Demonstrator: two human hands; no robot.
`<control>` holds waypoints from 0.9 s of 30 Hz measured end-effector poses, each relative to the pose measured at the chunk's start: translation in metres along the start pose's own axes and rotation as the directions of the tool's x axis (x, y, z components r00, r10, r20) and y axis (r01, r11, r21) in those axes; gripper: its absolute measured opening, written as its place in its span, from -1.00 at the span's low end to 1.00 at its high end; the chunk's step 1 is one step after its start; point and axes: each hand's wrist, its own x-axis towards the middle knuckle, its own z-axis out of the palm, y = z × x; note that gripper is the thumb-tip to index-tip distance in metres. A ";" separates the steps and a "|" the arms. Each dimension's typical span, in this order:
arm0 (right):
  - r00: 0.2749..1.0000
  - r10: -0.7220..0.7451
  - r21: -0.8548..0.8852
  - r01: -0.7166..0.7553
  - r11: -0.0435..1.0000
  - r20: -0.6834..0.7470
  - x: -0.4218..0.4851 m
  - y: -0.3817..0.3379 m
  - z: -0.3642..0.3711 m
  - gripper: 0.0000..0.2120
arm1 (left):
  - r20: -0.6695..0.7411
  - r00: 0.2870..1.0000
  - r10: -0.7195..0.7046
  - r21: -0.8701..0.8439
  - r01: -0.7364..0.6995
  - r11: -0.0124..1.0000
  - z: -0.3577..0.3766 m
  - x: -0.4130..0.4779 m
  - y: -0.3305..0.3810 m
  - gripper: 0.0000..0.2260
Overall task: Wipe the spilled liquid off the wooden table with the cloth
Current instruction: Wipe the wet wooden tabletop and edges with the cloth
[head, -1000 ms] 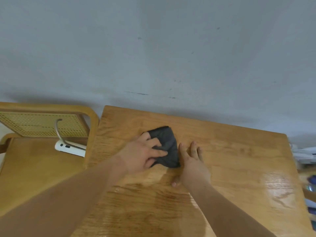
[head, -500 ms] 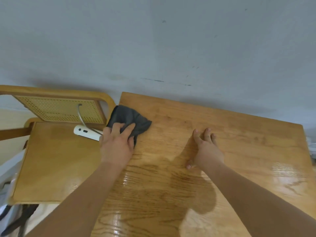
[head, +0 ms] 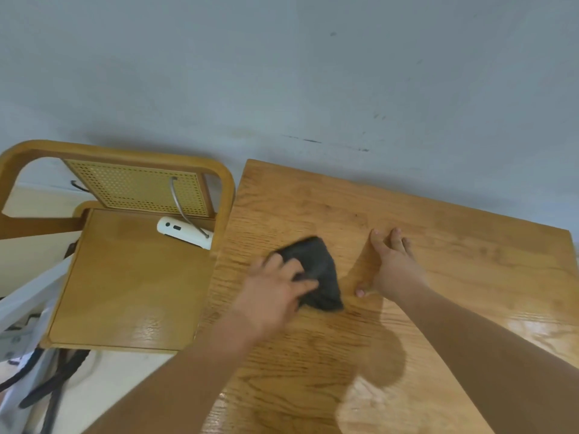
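Note:
A dark grey cloth (head: 316,270) lies bunched on the wooden table (head: 454,245), left of its middle. My left hand (head: 275,292) presses on the cloth's near left side, fingers spread over it and slightly curled into the fabric. Beside the cloth on the right, my right hand (head: 391,264) rests flat on the bare wood, fingers straight and pointing away from me. The near part of the table shines with glare; I cannot make out a distinct puddle.
A wooden chair (head: 125,270) with a cane back stands against the table's left edge. A white device (head: 185,233) with a grey cord lies on its seat. A pale wall runs behind the table. Dark straps and white items lie on the floor at lower left.
My left hand has swept the cloth from the table's far left corner back toward the middle, close to the right hand. The right hand stays planted on the wood.

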 end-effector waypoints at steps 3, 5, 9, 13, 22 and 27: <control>1.000 0.000 -0.012 0.000 1.000 0.000 -0.001 0.000 0.002 0.40 | -0.189 0.892 -0.410 -0.081 0.402 0.912 -0.005 -0.016 -0.041 -0.63; 1.000 -0.005 -0.013 0.005 1.000 -0.006 -0.002 0.002 0.001 0.39 | -0.248 0.748 -0.616 -0.155 0.597 0.787 0.002 -0.032 -0.035 -0.63; 1.000 -0.017 -0.009 0.017 1.000 -0.002 -0.001 0.005 0.002 0.38 | -0.238 0.674 -0.699 -0.171 0.679 0.713 0.021 -0.051 0.040 -0.58; 0.998 -0.057 -0.018 0.056 0.998 -0.031 0.002 0.010 0.006 0.37 | 0.022 0.944 -0.329 -0.071 0.330 0.941 0.031 -0.050 0.111 -0.53; 0.829 -0.480 0.137 0.531 0.836 -0.287 -0.010 0.105 0.037 -0.45 | -0.103 0.725 -0.681 -0.054 0.680 0.731 0.022 0.046 0.111 -0.57; 0.813 -0.452 0.118 0.523 0.844 -0.366 0.007 0.215 0.013 -0.66 | -0.041 0.750 -0.660 0.025 0.661 0.750 0.038 0.126 0.218 -0.49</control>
